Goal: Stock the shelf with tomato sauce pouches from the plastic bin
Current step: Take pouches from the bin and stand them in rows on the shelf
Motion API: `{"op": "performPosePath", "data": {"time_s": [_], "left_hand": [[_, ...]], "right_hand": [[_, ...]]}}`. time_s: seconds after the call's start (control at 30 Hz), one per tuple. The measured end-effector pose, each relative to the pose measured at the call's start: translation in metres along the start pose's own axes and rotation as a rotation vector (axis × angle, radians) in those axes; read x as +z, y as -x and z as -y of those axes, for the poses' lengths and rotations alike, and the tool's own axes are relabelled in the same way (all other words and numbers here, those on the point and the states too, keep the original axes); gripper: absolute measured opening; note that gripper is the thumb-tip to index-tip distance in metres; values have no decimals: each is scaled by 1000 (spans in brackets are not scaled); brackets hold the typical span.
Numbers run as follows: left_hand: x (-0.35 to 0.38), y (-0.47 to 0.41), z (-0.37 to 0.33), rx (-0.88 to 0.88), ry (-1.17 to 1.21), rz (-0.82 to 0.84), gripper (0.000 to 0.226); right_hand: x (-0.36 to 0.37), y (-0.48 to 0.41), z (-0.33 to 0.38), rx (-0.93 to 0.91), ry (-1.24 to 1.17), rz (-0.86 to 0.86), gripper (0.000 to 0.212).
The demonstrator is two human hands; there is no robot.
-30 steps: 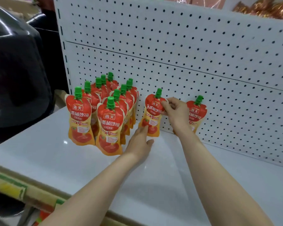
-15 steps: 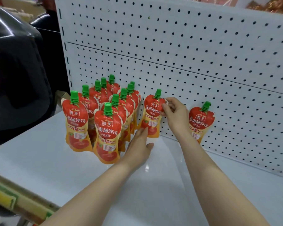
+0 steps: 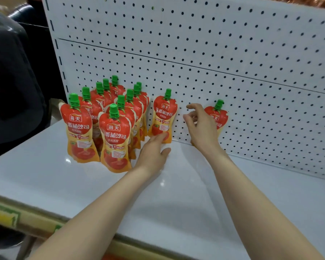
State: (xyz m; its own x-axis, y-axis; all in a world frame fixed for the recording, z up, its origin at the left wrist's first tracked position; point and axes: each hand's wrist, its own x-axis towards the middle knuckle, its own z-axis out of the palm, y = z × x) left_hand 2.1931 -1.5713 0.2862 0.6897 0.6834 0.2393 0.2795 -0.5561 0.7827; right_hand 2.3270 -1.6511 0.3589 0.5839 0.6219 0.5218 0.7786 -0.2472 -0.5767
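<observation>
Several red and orange tomato sauce pouches with green caps (image 3: 114,139) stand in two rows at the left of the white shelf (image 3: 176,194). One more pouch (image 3: 163,115) leans upright against the pegboard. My left hand (image 3: 154,154) touches its bottom edge with straight fingers. My right hand (image 3: 201,126) hovers just right of it, fingers loosely curled, holding nothing. Behind that hand another pouch (image 3: 219,115) leans on the pegboard, partly hidden. The plastic bin is not in view.
A white pegboard back panel (image 3: 233,72) rises behind the shelf. A large dark rounded object (image 3: 9,81) fills the left side. The shelf's front edge carries a yellow and green strip (image 3: 6,212).
My right hand has let go of the leaning pouch's top and moved a little right. The left hand stays at the pouch's base. The camera has moved closer.
</observation>
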Motion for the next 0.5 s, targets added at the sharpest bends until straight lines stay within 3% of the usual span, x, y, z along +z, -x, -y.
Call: {"op": "performPosePath", "data": {"time_s": [0.23, 0.5], "left_hand": [[-22, 74, -34, 141, 251, 25, 32], [3, 190, -72, 329, 411, 208, 25]], "right_hand": [[-63, 111, 8, 62, 170, -99, 20], [-136, 294, 6, 190, 376, -331, 18]]}}
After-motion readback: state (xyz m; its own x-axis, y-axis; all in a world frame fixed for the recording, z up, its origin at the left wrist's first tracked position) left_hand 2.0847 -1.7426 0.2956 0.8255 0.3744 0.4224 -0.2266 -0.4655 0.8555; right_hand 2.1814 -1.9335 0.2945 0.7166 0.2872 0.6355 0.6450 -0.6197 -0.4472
